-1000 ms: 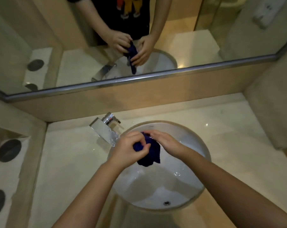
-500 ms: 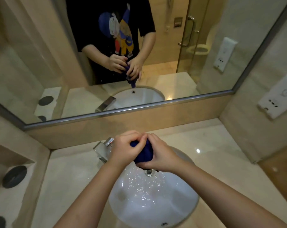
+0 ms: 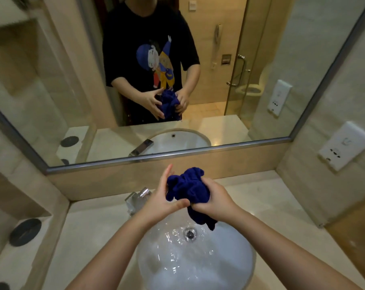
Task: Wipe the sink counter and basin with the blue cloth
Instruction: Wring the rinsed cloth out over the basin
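The right hand (image 3: 214,198) clamps curled fingers on the bunched blue cloth (image 3: 188,185) while the left hand (image 3: 161,199) lays straight fingers against it, basin (image 3: 198,266) beneath both.

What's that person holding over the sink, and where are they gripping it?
A bunched blue cloth. The right hand grips it round its middle, a tail hanging below over the basin; the left hand presses flat against its side.
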### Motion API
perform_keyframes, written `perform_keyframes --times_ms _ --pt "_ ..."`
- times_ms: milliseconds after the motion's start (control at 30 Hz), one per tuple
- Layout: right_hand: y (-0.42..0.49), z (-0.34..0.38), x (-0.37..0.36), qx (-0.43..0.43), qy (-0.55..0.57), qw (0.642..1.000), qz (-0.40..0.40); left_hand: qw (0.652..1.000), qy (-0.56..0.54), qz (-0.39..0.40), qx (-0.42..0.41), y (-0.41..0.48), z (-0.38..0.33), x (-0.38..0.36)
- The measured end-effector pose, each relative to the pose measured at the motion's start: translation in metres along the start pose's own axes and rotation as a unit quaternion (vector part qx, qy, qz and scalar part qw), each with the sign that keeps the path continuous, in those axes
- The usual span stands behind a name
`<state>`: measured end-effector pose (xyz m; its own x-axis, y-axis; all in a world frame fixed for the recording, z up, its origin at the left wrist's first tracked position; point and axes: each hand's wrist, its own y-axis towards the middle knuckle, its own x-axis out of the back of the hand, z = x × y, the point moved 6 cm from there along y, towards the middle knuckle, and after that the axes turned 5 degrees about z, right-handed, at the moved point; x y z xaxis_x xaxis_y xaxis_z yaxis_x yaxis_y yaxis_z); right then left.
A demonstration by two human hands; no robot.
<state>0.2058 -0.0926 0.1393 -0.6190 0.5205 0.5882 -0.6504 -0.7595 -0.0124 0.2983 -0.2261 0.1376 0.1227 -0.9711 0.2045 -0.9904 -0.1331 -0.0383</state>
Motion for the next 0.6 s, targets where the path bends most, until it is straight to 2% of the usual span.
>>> perform_keyframes --times_ms 100,167,333,400,500,600 --pt "-0.003 0.005 -0.013 0.009 0.016 1.000 0.013 0.997 -0.071 -0.002 0.014 0.007 -0.002 -0.009" --pt "-0.004 0.006 -0.015 0.008 0.005 1.000 0.008 0.998 -0.069 0.000 -0.002 0.009 -0.006 -0.013" --pt "-0.006 0.018 -0.017 0.052 -0.136 0.989 0.029 0.991 0.121 -0.031 -0.045 0.013 -0.017 -0.009" --pt "-0.006 0.015 -0.018 0.035 -0.171 0.985 0.014 0.987 0.142 -0.047 -0.058 0.014 -0.022 -0.011" --pt "-0.008 0.013 -0.017 0.017 -0.175 0.984 -0.017 0.986 0.094 -0.105 -0.087 0.013 -0.024 -0.008" --pt "-0.012 0.011 -0.013 0.004 -0.130 0.991 -0.028 0.987 0.014 -0.144 -0.067 0.012 -0.019 0.002"
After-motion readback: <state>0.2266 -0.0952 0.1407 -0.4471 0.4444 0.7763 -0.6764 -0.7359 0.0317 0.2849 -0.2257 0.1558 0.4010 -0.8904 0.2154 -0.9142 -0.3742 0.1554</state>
